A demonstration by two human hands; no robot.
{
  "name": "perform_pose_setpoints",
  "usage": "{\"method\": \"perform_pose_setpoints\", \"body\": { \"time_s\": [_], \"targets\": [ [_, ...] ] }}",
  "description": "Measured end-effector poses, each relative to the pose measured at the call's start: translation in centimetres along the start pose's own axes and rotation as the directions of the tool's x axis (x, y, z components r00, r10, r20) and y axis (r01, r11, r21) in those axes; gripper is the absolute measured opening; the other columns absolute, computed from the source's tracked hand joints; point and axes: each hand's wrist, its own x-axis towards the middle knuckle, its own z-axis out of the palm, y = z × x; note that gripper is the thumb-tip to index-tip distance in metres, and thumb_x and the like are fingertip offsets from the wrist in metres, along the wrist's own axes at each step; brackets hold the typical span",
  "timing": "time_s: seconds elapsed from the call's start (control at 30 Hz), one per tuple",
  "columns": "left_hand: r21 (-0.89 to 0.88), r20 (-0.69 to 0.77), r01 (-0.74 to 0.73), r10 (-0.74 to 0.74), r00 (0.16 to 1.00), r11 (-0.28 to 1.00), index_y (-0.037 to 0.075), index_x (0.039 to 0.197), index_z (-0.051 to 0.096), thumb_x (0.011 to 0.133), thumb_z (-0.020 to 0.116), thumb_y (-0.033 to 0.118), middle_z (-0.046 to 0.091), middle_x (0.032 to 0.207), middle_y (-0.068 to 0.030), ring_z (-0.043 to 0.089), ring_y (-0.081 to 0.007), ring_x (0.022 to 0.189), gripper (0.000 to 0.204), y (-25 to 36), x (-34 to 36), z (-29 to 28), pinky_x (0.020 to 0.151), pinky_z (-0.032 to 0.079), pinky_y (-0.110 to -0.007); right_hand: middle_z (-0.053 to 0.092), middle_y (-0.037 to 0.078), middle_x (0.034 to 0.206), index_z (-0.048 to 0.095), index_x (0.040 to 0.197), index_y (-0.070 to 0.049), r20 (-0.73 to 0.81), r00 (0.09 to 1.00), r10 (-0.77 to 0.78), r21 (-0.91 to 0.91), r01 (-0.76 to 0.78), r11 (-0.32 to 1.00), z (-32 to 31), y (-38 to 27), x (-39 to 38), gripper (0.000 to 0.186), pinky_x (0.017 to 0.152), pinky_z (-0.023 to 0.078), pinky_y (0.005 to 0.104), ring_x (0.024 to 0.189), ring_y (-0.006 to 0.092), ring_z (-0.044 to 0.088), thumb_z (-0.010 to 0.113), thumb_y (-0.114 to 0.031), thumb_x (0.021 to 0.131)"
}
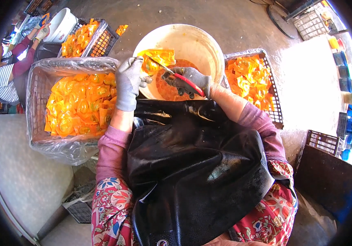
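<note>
My left hand [129, 78], in a grey glove, pinches the left end of a shiny orange packet [162, 56] over a large white bucket [141, 43]. My right hand [190, 82], gloved too, is wrapped round a red-handled cutting tool [189, 83]. Its narrow dark blade points up and left, across the packet; whether it is a knife or scissors I cannot make out. Wet orange-red contents [165, 87] lie in the bucket below. A black apron covers my lap at the bucket's near side.
Orange packets fill much of a plastic-lined crate [34, 102] at left and a dark crate [275, 96] at right. Beyond the left one stand another packet crate [102, 43] and a white tub [63, 22]. A co-worker [12, 78] in gloves works at far left.
</note>
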Motion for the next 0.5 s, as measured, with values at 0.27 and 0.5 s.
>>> {"method": "perform_pose_setpoints", "body": {
  "time_s": [0.27, 0.5],
  "targets": [
    [-0.157, 0.197, 0.013, 0.019, 0.98, 0.987, 0.001, 0.103, 0.058, 0.088, 0.059, 0.029, 0.063, 0.076, -0.0072, 0.062, -0.0172, 0.05, 0.031, -1.4, 0.5, 0.3, 0.041, 0.052, -0.025, 0.056, 0.002, 0.07, 0.053, 0.117, -0.013, 0.068, 0.997, -0.031, 0.077, 0.026, 0.997, 0.1, 0.2, 1.0, 0.042, 0.041, 0.05, 0.0245, 0.052, 0.0096, 0.057, 0.06, -0.042, 0.087],
    [-0.157, 0.134, 0.106, -0.085, 0.987, 0.982, 0.004, 0.102, 0.055, 0.091, 0.052, 0.03, 0.061, 0.073, -0.008, 0.055, -0.0138, 0.04, 0.028, -0.3, -0.2, 1.1, 0.032, 0.04, -0.021, 0.056, 0.002, 0.066, 0.054, 0.111, -0.01, 0.069, 0.998, 0.002, 0.1, -0.009, 0.995, 0.1, 0.2, 0.9, 0.038, 0.041, 0.049, 0.0245, 0.048, 0.0101, 0.055, 0.06, -0.039, 0.087]
  ]
}}
